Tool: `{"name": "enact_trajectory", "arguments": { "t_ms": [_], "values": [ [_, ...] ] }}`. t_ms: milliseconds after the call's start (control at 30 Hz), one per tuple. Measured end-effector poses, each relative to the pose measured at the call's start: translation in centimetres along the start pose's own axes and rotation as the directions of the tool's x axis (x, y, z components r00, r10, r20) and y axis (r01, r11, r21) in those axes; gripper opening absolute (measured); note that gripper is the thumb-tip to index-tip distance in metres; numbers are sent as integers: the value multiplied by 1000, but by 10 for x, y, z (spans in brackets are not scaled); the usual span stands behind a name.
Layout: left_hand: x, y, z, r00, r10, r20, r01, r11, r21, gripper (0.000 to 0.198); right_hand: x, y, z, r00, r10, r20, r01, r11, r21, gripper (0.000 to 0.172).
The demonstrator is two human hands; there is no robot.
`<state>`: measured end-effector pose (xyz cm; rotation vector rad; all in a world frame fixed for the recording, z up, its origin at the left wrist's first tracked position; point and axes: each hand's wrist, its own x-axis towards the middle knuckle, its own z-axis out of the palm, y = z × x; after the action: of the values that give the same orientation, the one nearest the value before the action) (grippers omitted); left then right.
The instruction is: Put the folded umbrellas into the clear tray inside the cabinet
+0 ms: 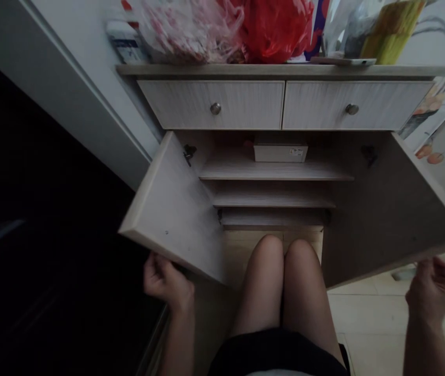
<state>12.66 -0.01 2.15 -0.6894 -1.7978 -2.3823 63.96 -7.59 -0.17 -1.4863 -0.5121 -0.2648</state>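
1. I see two drawers [246, 104] with round metal knobs [215, 108] just below the top board [285, 70].
2. On that board, a red bag [275, 31] sits beside a pink-patterned bag [191, 34].
3. A white box [280, 153] rests on the upper of the shelves [275, 169].
4. Pale floor tiles [367, 318] lie below, and painted fruit [436, 155] decorates the wall to my right.
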Motion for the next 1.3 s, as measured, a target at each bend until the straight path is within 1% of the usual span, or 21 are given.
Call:
{"name": "enact_trajectory", "arguments": {
  "t_ms": [67,100,200,267,333,400,467,533,667,800,900,967,1067,1200,1300],
  "values": [
    [-12,-9,5,991,100,94,-102,994,25,29,-14,-11,9,998,4,59,-5,1000,16,53],
    [-17,-12,7,976,156,151,-163,986,35,31,-20,-17,14,994,-17,104,15,1000,18,54],
    [-31,-12,20,910,304,283,-323,946,22,32,-36,-36,29,963,-130,235,129,991,20,48],
    [-42,-6,34,859,368,355,-388,921,-15,32,-45,-48,40,934,-186,305,186,982,31,43],
    [-53,1,50,811,405,421,-423,904,-56,33,-53,-57,51,913,-219,343,216,975,48,41],
    [-62,8,65,780,418,465,-429,899,-88,34,-61,-64,62,903,-236,358,230,971,61,39],
    [-68,12,76,773,417,478,-423,900,-101,34,-68,-69,70,904,-238,356,228,971,72,38],
    [-71,14,82,764,424,487,-427,898,-111,32,-73,-71,77,909,-231,348,216,973,80,37],
    [-72,12,90,722,435,538,-436,890,-135,33,-80,-70,87,912,-214,351,190,977,101,37],
    [-79,12,107,703,393,593,-425,900,-94,38,-83,-66,93,913,-205,353,177,978,110,36],
    [-87,13,125,692,381,613,-416,905,-93,39,-85,-68,103,892,-241,382,213,970,116,35],
    [-93,13,138,685,379,622,-414,905,-95,38,-87,-74,117,865,-283,413,249,959,135,35],
    [-100,13,156,659,386,645,-434,896,-92,33,-95,-88,150,831,-316,458,284,949,139,37],
    [-106,12,178,621,382,684,-467,881,-68,27,-106,-105,199,809,-316,495,313,945,92,41],
    [-110,11,195,608,357,709,-469,882,-42,28,-110,-111,225,795,-301,527,332,943,38,39]
  ]
}}
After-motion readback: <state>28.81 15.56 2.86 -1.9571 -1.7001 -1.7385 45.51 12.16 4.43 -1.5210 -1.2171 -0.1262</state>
